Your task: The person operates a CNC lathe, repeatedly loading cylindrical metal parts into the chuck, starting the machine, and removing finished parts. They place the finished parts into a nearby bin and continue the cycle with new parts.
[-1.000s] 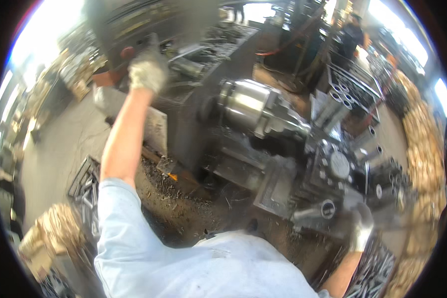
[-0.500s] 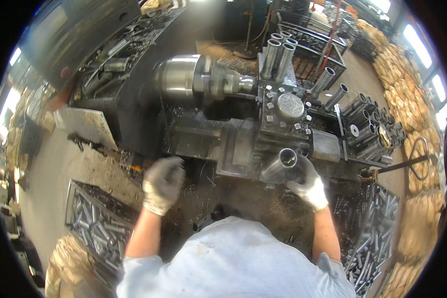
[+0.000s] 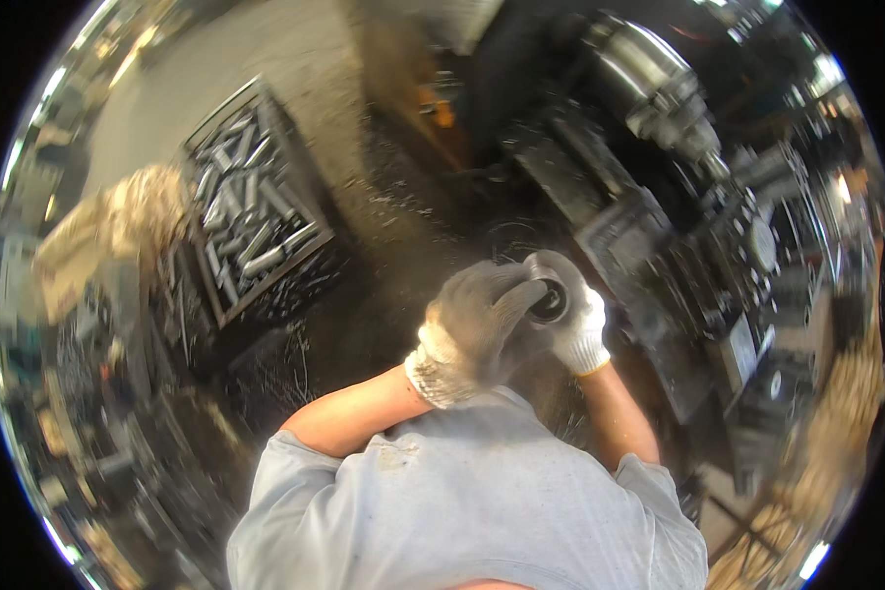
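Observation:
A short, shiny metal tube (image 3: pixel 551 302) is held in front of my chest, its open end facing up toward me. My right hand (image 3: pixel 580 313), in a white knit glove with a greyed palm, is wrapped round the tube from the right. From the left, my left hand (image 3: pixel 467 320) in a similar soiled glove closes its fingers against the tube's rim and side. Both hands are close together, and the tube's lower part is hidden behind them. The lathe's chuck (image 3: pixel 644 64) and its tool post (image 3: pixel 760 244) stand to the right of the hands.
A metal crate (image 3: pixel 228 313) of cut tubes stands on the floor at the left, beside tan sacks (image 3: pixel 147 211). The lathe bed (image 3: pixel 624 236) runs along my right side. Metal shavings lie on the dark floor (image 3: pixel 393 211).
My view has swung left, toward the crate of tubes. My right hand has brought the tube away from the lathe, and my left hand, empty before, has joined it on the tube.

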A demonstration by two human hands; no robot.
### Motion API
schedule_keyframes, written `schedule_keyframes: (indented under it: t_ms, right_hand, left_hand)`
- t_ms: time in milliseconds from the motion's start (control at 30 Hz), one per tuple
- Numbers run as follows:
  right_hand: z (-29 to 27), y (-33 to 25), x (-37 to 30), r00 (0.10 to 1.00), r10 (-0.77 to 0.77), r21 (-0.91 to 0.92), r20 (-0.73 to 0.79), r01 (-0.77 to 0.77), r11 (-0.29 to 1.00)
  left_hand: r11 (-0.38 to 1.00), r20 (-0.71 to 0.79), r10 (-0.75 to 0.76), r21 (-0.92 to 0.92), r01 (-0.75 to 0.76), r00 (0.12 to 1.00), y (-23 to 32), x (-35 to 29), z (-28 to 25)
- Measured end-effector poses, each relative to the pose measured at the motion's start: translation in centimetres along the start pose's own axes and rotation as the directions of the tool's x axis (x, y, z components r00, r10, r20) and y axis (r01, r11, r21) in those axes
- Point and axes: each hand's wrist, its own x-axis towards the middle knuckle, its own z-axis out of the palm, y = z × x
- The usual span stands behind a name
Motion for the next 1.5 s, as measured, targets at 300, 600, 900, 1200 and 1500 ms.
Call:
schedule_keyframes:
  t_ms: [300, 600, 900, 1200, 1500]
  right_hand:
    - [22.1, -14.2, -2.7, 0.741, -0.473, 0.097, 0.477, 0.491, 0.866]
    - [39.6, -31.0, -11.7, 0.039, -0.402, 0.363, 0.915, 0.357, 0.861]
    - [48.9, -48.7, -18.2, -0.504, -0.429, 0.627, 0.750, 0.333, 0.705]
    - [59.5, -58.3, -21.2, -0.658, -0.672, 0.918, 0.342, 0.080, 0.388]
    - [65.4, -73.2, -16.0, -0.953, -0.301, 0.997, 0.038, 0.016, 0.073]
  left_hand:
    - [0.791, -0.241, -0.401, 0.396, 0.466, 0.884, -2.3, -20.0, -17.7]
    - [0.562, -0.826, -0.314, 0.235, 0.793, 0.468, 4.5, -38.8, -35.9]
    - [-0.337, -0.931, 0.335, -0.259, 0.905, -0.142, 21.6, -57.8, -51.3]
    - [0.681, 0.403, 0.680, -0.657, 0.323, -0.613, 18.5, -66.0, -15.1]
    - [-0.088, -0.140, 0.886, -0.987, 0.136, -0.443, 25.9, -69.7, -0.7]
